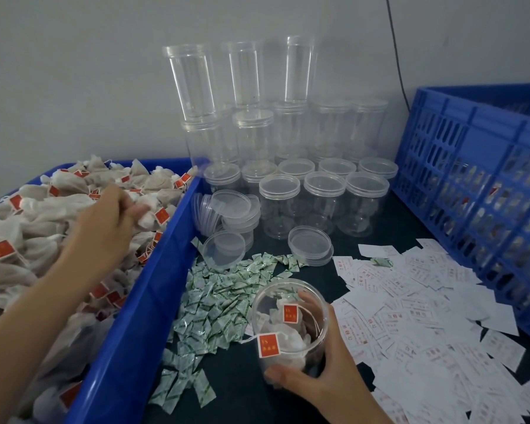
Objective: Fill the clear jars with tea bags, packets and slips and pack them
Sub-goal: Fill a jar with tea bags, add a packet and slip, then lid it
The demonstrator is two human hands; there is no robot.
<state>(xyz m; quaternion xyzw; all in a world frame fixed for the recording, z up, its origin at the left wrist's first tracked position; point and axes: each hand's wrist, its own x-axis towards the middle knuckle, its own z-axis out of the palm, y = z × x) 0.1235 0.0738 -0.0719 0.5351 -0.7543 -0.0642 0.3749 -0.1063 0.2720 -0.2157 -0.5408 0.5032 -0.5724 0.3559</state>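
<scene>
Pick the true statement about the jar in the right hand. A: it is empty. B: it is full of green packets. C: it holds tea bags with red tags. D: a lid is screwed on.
C: the open jar gripped by the right hand holds white tea bags with red tags.

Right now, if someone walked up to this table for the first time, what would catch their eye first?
Probably the blue bin on the left, heaped with tea bags, where the left hand pinches one. Behind the middle of the table stands a stack of clear jars, and near the front the right hand grips an open jar partly filled with tea bags.
</scene>
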